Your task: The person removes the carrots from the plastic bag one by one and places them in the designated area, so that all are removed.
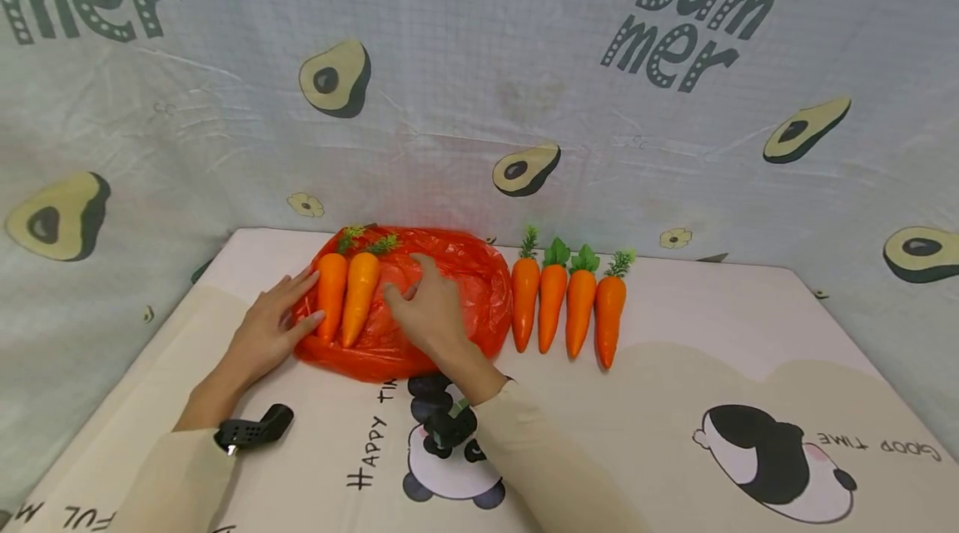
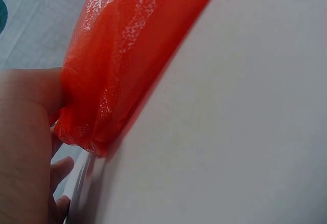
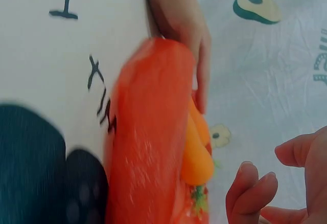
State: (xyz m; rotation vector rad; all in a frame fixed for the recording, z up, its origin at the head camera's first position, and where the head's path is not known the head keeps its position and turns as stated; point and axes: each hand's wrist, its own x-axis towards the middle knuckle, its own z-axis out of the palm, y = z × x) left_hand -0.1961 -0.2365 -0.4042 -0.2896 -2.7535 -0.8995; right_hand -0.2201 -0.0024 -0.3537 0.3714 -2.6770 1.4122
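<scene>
A red plastic bag (image 1: 487, 291) lies spread with its rim rolled up in the head view. Inside its left part are two toy carrots with green tops, an orange one (image 1: 331, 296) and a lighter one (image 1: 361, 293). At the bag's left edge, my left hand (image 1: 262, 331) grips the rim, thumb over the plastic and the other fingers outside, as the left wrist view (image 2: 25, 116) also shows. Over the bag's middle hovers my right hand (image 1: 434, 308), to the right of the two carrots, its fingers spread and holding nothing.
Several more orange carrots (image 1: 553, 300) stand in a row right beside the bag, leafy tops toward the back. The printed table (image 1: 674, 383) carries a panda and a dog drawing. Behind it hangs a pale avocado-print cloth (image 1: 449, 83). Both wrists wear black camera bands.
</scene>
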